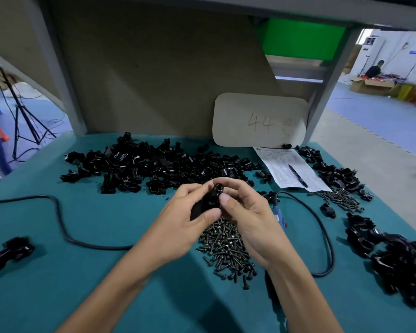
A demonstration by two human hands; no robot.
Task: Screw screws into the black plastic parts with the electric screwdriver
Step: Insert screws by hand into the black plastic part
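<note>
Two bare hands meet over a teal table (82, 272). The left hand (185, 219) grips a black plastic part (208, 200) by its lower end; the right hand (247, 217) pinches its upper end, thumb pressed on it. Whether a screw sits between those fingertips cannot be told. Loose screws (226, 246) lie directly beneath the fingers. The electric screwdriver (280, 218) lies unheld just right of the right hand. A large heap of parts (154, 167) waits beyond the fingertips, so most work likely remains.
</note>
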